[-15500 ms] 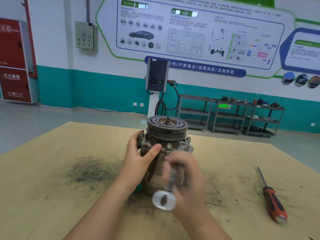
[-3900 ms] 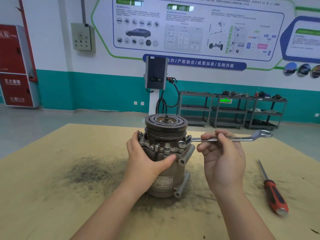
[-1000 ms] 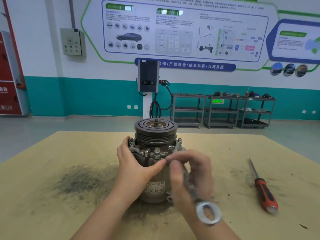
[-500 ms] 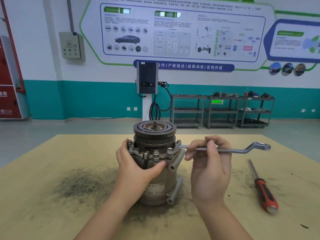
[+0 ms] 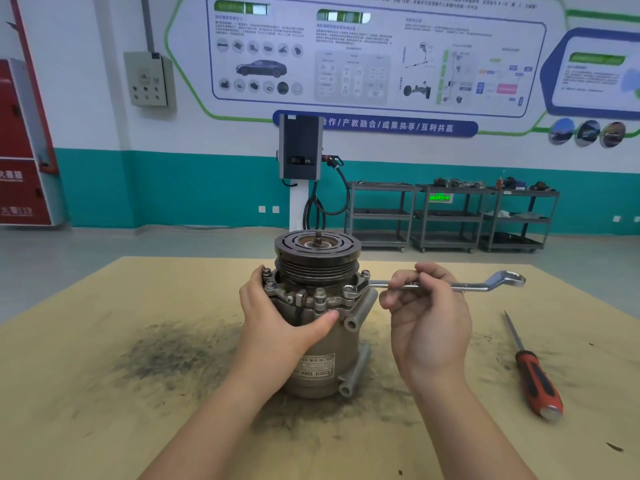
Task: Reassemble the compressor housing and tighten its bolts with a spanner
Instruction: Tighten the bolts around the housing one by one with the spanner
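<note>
The grey compressor (image 5: 322,355) stands upright on the wooden table (image 5: 104,410), its dark grooved pulley (image 5: 317,258) on top. Several bolts ring the housing flange under the pulley. My left hand (image 5: 280,317) grips the housing from the left, thumb across the front. A silver ring spanner (image 5: 485,285) lies level, pointing right, with its near ring over a bolt (image 5: 349,291) at the front right of the flange. My right hand (image 5: 426,317) holds the spanner shaft, fingers curled over it.
A red-handled screwdriver (image 5: 535,379) lies on the table to the right of my right hand. A dark sooty smear (image 5: 166,351) marks the table left of the compressor. Metal shelf carts (image 5: 450,216) and a charging post (image 5: 300,174) stand by the far wall.
One second ago the spanner pointed toward me; it swung out to the right half a second ago and stays level there, ring on the front-right bolt. My left hand keeps its grip.
</note>
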